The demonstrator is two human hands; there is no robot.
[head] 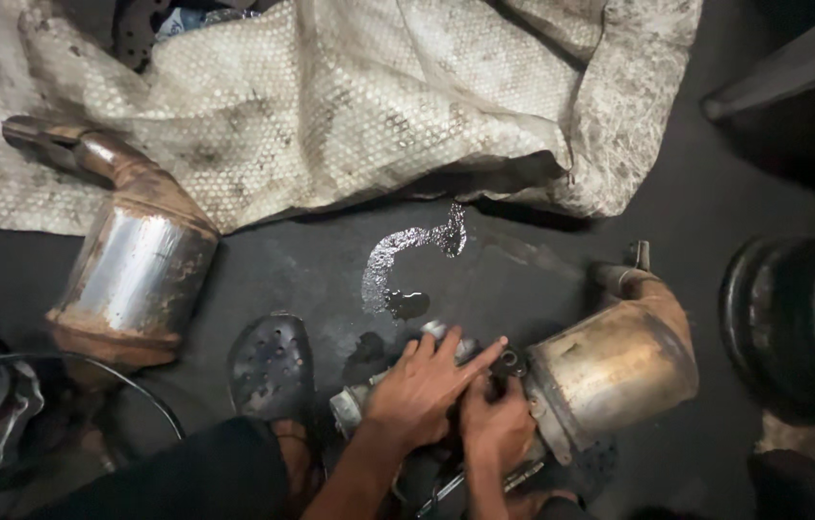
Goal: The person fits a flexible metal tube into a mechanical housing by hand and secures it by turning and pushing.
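Both our hands sit at the canister's flange: left hand (424, 385) lies flat over the pipe stub, right hand (494, 424) curls around the joint. Rusty exhaust canister (610, 371) extends rightward, away from us.

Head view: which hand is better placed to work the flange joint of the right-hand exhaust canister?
The right hand, probably: its fingers sit directly against the flange of the canister. The left hand lies across the attached pipe end, seemingly steadying it.
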